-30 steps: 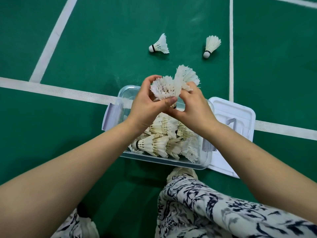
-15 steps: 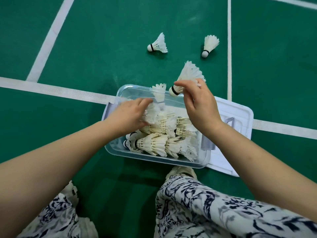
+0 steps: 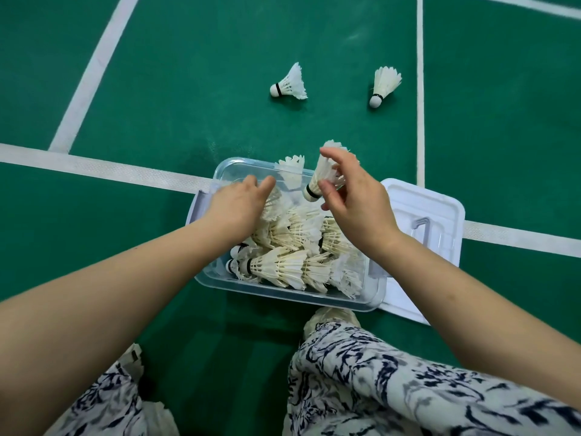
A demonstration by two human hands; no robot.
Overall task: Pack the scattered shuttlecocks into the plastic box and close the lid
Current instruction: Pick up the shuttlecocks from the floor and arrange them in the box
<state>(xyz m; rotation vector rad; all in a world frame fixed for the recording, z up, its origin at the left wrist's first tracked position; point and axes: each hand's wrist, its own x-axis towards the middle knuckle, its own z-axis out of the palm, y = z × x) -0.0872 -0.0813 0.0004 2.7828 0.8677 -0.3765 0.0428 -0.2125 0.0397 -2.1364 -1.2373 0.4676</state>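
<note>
A clear plastic box [image 3: 283, 294] sits on the green court floor, holding several white feather shuttlecocks [image 3: 283, 265]. My left hand [image 3: 242, 202] lies inside the box at its far left, fingers straight, pressing on the pile. My right hand [image 3: 355, 196] hovers over the far right of the box and holds one shuttlecock [image 3: 320, 177] between thumb and fingers, cork pointing down. Another shuttlecock [image 3: 292, 171] stands against the box's far wall. Two loose shuttlecocks lie on the floor beyond: one [image 3: 290, 83] on its side, one [image 3: 385, 84] cork toward me.
The white lid [image 3: 440, 209] lies flat on the floor to the right of the box, partly under it. White court lines [image 3: 103, 171] cross the floor. My knees in patterned cloth [image 3: 377, 372] are just in front of the box.
Both hands were together above the box with shuttlecocks. The left hand went down into the box onto the pile. The right hand kept one shuttlecock and tipped it cork-down toward the box.
</note>
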